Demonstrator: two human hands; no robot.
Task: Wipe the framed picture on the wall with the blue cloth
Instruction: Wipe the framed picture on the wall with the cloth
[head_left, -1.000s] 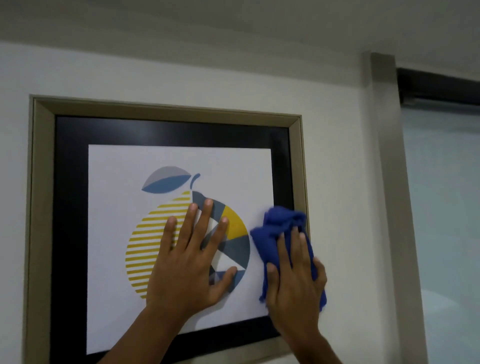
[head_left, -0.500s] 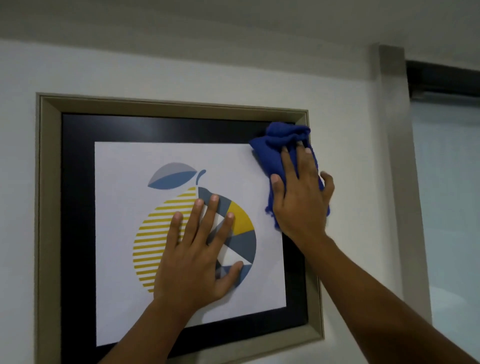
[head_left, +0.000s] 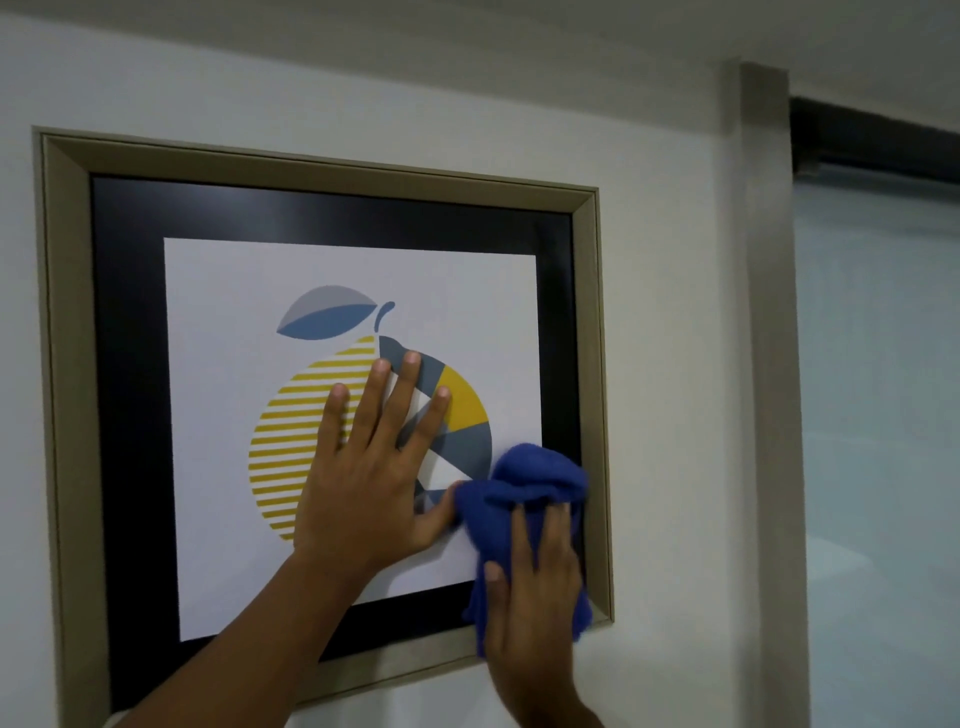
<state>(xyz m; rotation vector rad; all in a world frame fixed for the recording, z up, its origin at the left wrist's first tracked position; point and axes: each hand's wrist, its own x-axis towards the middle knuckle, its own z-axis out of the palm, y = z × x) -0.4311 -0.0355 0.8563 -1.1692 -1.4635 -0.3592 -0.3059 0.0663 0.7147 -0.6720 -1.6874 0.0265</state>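
Observation:
The framed picture (head_left: 67, 364) hangs on the white wall: a beige frame, a black mat and a white print of a striped yellow and grey fruit. My left hand (head_left: 374, 467) lies flat on the glass over the fruit, fingers spread. My right hand (head_left: 535, 592) presses the bunched blue cloth (head_left: 524, 483) against the glass at the picture's lower right corner. The cloth touches the tip of my left thumb and covers part of the black mat and the frame's right inner edge.
A beige door jamb (head_left: 769, 364) runs down the wall to the right of the picture. Beyond it is a frosted glass panel (head_left: 878, 415) under a dark top rail (head_left: 872, 145). The ceiling is close above.
My right hand swept the cloth from the lower right up to the top right corner, then back down to the lower right corner. My left hand stayed flat on the fruit.

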